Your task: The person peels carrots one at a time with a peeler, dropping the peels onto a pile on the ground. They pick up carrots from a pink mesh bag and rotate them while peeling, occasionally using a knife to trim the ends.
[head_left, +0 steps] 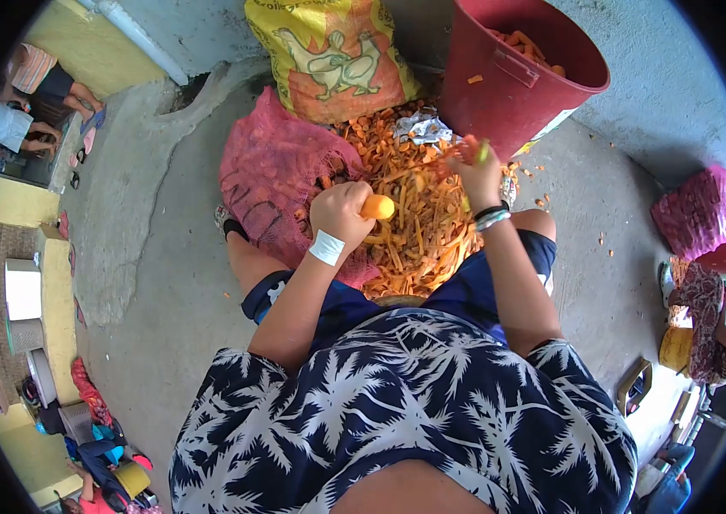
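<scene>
My left hand [341, 212] is closed around a carrot [377, 206], whose peeled, bright orange end sticks out toward the right. A white band wraps that wrist. My right hand [479, 177] grips a red tool [466, 151] with a yellow-green part by the fingers; it looks like a peeler, but motion blurs it. Below and between both hands lies a heap of orange carrot peelings [418, 231]. Beside my left hand a pink mesh sack [264, 176] spreads over the floor, with carrots showing at its opening.
A tall red bucket [487, 103] with carrots inside stands beyond my right hand. Behind the heap is a yellow printed sack [328, 64]. A purple mesh sack [699, 212] leans at the right wall. People sit at the far left, lower left and right edges.
</scene>
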Tool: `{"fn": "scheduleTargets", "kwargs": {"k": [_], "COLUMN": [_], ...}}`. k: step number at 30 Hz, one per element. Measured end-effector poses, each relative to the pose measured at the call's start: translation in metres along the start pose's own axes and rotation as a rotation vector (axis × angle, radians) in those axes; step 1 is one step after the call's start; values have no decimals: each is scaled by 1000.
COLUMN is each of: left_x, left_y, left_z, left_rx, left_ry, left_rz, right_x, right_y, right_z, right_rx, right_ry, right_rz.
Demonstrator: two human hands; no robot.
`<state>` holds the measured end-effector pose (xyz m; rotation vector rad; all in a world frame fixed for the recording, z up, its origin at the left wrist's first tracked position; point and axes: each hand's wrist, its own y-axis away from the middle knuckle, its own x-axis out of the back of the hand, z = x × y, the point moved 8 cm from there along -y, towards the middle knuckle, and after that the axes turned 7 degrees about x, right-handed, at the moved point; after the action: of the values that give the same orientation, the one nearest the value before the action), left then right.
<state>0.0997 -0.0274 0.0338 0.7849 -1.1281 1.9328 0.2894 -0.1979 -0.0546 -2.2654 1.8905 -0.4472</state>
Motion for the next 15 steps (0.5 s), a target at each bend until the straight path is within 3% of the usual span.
{"fn": "scheduleTargets", "kwargs": {"k": [3,6,8,9,15], "left_x": [4,-11,-22,-17,-31], "left_y": [-4,-2,1,-2,7], "left_z": [-10,-20,-17,-8,-10], "left_rx": [79,197,258,247,204], "left_ry": [121,189,263,301,343], "left_rz": [35,-58,-119,-123,-90], "right_x": [16,-9,-28,-32,-38], "right_y": [5,25,46,49,49], "right_z": [-15,-64,-83,-91,-49], "right_rx": [-343,-384,-357,-245,-434], "right_ry": [-213,-279,-473,-434,-441], "right_rz": [-22,-174,-145,-112,-177]}}
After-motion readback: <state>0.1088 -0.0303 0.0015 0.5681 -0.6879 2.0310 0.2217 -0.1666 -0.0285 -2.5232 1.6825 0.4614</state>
